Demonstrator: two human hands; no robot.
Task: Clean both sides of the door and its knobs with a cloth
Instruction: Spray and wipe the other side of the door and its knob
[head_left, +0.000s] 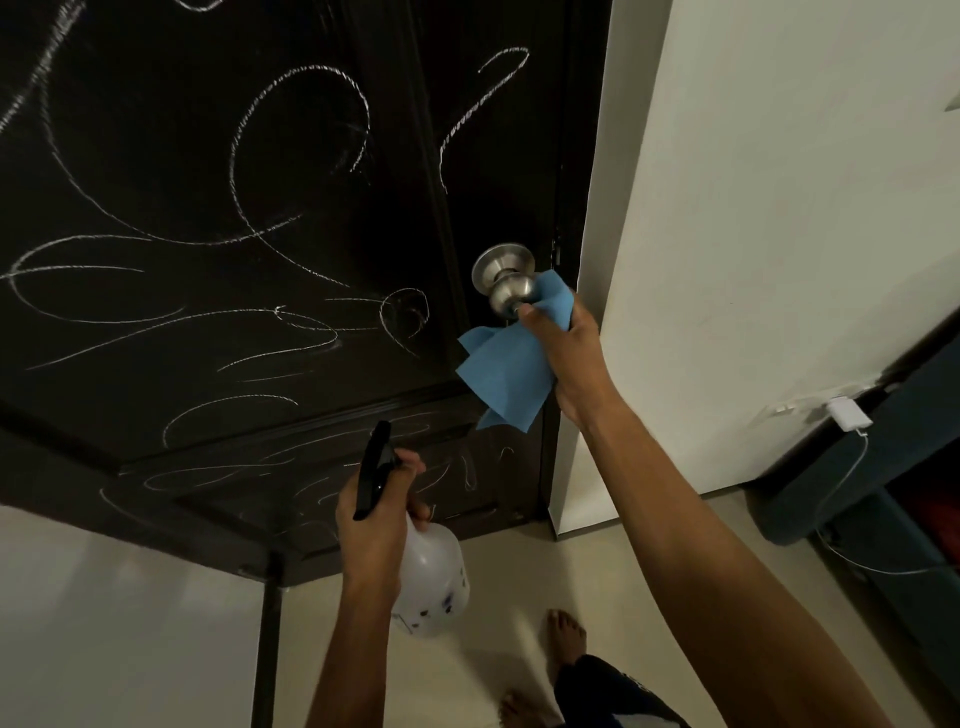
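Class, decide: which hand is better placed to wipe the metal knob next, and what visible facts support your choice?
The right hand: it grips the blue cloth right at the knob. The left hand is lower, holding the spray bottle.

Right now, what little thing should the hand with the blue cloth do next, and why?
Probably rub the cloth round the knob. The right hand already holds it against the knob's side, while the left hand keeps the spray bottle low. The chalk on the door can wait.

White wall (779, 208), pale tiled floor (130, 623), dim light.
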